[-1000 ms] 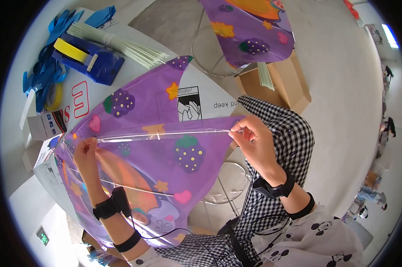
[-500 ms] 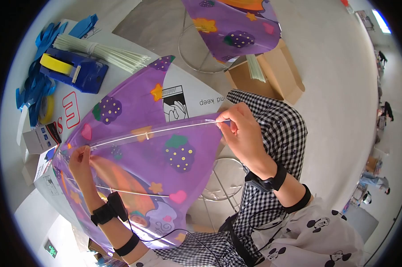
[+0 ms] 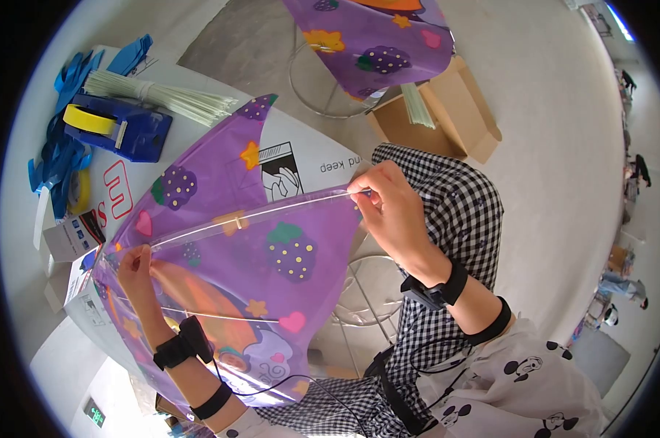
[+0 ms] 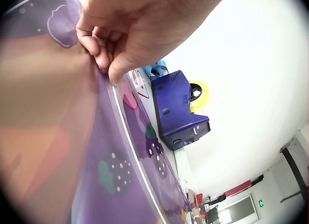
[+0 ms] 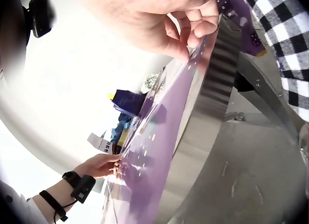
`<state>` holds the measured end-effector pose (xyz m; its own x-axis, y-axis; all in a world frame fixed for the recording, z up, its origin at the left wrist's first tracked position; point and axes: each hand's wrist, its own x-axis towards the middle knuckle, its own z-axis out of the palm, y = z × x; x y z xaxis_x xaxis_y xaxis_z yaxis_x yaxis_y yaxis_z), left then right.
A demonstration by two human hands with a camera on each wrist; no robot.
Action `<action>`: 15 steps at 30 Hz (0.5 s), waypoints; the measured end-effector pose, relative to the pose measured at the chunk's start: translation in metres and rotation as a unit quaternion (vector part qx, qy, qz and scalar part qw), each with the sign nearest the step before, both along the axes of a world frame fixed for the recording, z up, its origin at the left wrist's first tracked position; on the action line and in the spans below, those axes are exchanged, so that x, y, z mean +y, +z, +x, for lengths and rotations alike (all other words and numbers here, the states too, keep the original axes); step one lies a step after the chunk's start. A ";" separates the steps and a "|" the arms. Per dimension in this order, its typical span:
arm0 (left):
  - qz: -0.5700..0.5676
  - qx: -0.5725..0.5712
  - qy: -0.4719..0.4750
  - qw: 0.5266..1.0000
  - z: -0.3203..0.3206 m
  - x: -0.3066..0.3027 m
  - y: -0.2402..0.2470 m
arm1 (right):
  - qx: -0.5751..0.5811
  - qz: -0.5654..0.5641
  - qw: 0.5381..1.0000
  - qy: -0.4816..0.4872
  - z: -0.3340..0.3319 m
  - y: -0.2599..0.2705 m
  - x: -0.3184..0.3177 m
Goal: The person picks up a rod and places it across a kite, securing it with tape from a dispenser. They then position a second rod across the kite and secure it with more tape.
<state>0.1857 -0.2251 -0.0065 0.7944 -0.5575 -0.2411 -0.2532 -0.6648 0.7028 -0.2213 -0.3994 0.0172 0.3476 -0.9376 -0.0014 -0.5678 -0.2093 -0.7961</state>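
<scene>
A purple plastic kite sheet printed with berries, stars and hearts lies over a white box and reaches toward the lap. A thin white rod runs along it inside a clear sleeve. At the left end, my left hand pinches the sleeve between thumb and fingers. My right hand pinches the sleeve's other end near the box's edge, as the right wrist view also shows. Between the hands the rod is nearly straight. Lower on the sheet crosses a second white rod.
On the box sit a blue tape dispenser with yellow tape, a bundle of pale rods and blue strips. Beyond are another purple sheet over a stool and an open cardboard box on the floor.
The camera view has shifted slightly. My right hand has moved up in the view and my left hand slightly down, so the rod slopes more. Both hands keep their pinch.
</scene>
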 end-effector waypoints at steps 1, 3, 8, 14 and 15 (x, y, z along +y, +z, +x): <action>0.003 -0.001 -0.002 1.000 -0.001 0.000 0.001 | 0.000 0.007 1.000 -0.003 0.000 0.000 0.000; 0.010 -0.003 -0.005 1.000 -0.002 -0.002 0.004 | -0.007 0.015 1.000 -0.008 0.001 0.000 0.000; 0.008 -0.026 -0.032 0.999 0.000 0.002 -0.002 | -0.001 0.013 1.000 0.000 0.002 0.005 -0.003; 0.007 -0.033 -0.025 0.999 -0.013 -0.007 0.008 | 0.011 0.022 1.000 -0.005 0.004 0.004 -0.002; 0.009 -0.037 -0.020 0.999 -0.015 -0.008 0.009 | 0.019 0.016 1.000 0.000 0.004 0.005 -0.002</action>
